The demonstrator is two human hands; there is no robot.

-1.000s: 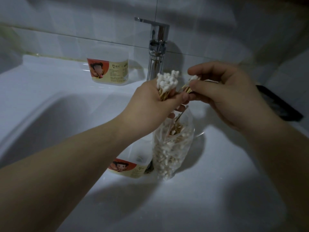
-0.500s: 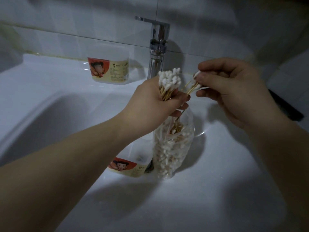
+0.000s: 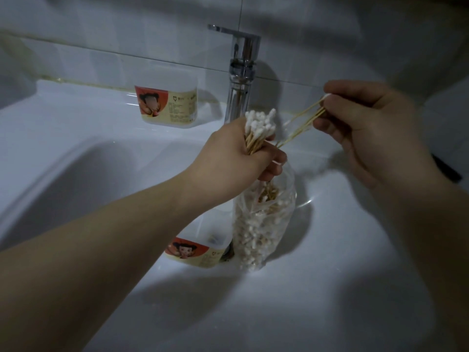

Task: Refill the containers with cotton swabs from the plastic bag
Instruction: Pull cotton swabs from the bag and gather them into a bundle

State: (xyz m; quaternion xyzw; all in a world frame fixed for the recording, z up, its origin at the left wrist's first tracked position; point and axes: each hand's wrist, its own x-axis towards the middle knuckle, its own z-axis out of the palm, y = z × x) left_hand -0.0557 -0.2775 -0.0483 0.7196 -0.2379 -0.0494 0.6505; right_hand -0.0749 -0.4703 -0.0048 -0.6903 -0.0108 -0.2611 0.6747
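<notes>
My left hand (image 3: 236, 158) grips a bundle of cotton swabs (image 3: 258, 128) upright, white tips up, above the clear plastic bag (image 3: 261, 224) full of swabs that stands on the sink ledge. My right hand (image 3: 368, 123) pinches a few swabs (image 3: 302, 125) by one end, their sticks slanting down toward the left hand. One clear container with a red and cream label (image 3: 200, 247) stands just left of the bag, partly under my left forearm. A second labelled container (image 3: 166, 106) stands at the back ledge, left of the tap.
A chrome tap (image 3: 241, 72) rises behind my hands. The white sink basin (image 3: 76, 179) drops away at the left. A dark flat object (image 3: 446, 171) lies at the right edge by the tiled wall.
My right hand has drawn up and to the right, pulling a few swabs out away from the bundle in my left hand. The left hand has stayed over the bag.
</notes>
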